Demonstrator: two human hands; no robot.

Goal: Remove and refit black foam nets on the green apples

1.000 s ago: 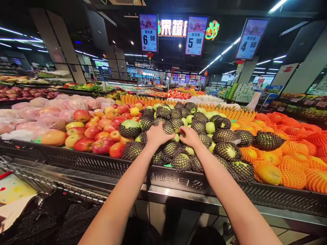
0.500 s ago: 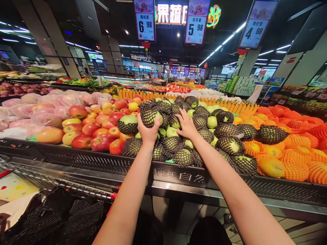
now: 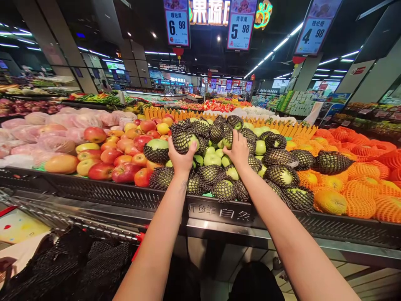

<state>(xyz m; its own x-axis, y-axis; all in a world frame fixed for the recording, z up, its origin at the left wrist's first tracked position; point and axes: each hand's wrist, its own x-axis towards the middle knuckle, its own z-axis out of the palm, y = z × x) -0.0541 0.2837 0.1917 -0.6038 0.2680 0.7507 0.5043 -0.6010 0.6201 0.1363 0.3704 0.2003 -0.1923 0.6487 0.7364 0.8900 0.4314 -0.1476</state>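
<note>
At mid display bin (image 3: pixel 94 194), we have both hands on the green-apple pile. Left hand (image 3: pixel 181 156) cups a netted green apple (image 3: pixel 184 140) from below, grip wrapped round it, lifted just clear of the heap. Right hand (image 3: pixel 239 150) curls onto another netted apple (image 3: pixel 228 139), apparently closing on it. Black foam sleeves likely guard against bruising. Red apples (image 3: pixel 119 156) lie left, orange-netted fruit (image 3: pixel 351 196) right.

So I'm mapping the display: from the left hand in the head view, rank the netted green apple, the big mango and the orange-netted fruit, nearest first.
1. Netted green apple, in the left hand.
2. Big mango, far left front.
3. Orange-netted fruit, far right front.
</note>
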